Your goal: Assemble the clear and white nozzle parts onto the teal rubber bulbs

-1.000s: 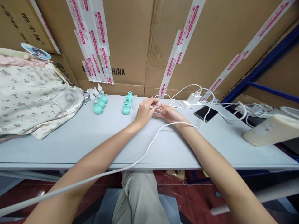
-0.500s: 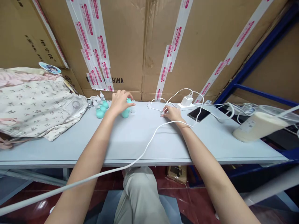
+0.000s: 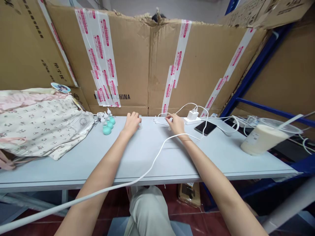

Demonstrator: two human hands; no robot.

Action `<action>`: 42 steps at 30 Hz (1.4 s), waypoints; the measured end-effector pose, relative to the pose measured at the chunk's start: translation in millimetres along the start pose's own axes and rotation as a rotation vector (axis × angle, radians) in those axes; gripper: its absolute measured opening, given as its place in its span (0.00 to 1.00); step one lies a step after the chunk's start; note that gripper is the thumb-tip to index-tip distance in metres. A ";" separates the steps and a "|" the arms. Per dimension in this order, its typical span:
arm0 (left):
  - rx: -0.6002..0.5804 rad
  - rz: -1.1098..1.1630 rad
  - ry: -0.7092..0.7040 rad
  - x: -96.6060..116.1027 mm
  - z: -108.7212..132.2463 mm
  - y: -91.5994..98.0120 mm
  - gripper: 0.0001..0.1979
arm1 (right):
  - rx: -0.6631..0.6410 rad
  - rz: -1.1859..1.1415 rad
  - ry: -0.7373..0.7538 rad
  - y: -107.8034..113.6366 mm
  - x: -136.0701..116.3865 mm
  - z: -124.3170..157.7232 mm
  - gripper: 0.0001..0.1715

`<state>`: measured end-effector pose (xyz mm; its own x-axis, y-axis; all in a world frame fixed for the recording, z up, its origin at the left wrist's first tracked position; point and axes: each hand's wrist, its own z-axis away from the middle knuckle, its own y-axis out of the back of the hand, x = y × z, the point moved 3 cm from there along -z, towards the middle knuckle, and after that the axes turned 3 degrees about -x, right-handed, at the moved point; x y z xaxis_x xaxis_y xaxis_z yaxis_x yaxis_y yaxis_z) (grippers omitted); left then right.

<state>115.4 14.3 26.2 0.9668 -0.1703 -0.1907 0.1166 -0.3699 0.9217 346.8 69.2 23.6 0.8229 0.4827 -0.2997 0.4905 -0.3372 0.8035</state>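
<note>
My left hand rests on the table towards the back, its fingers curled and closed. At its fingertips stands a small translucent cup-like piece; whatever else the fingers hold is hidden. To the left stand several small teal bulbs, with pale pointed tips among and behind them. My right hand is closed in a pinch near the white cables. A small whitish piece shows below its fingers, too small to name.
A white cable crosses in front of both arms. On the right are a white charger, a phone and a tilted drink cup. A flowered cloth bag lies on the left. A cardboard wall stands behind the table.
The view has tilted up. My left hand has closed and lowered, and the teal bulbs beneath it no longer show. My right hand stays near the same spot, its fingers slightly raised.
</note>
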 end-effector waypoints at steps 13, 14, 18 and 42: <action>0.030 0.285 0.087 -15.0 -2.4 8.2 0.08 | -0.360 0.135 0.037 -87.8 -75.2 -46.8 0.11; 0.035 0.346 0.106 -18.1 -3.4 8.5 0.09 | -0.357 0.132 0.033 -88.9 -74.2 -46.7 0.11; 0.103 0.568 0.164 -24.1 -6.7 10.1 0.10 | -0.358 0.119 0.013 -90.1 -68.0 -46.7 0.12; 0.103 1.434 -0.030 42.5 -20.1 -12.0 0.18 | 0.080 -0.871 0.096 -1.4 -41.7 10.0 0.16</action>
<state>159.7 29.8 13.8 0.2286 -0.4644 0.8556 -0.9534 0.0710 0.2933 314.7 41.5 29.8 0.1214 0.6594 -0.7419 0.9542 0.1284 0.2702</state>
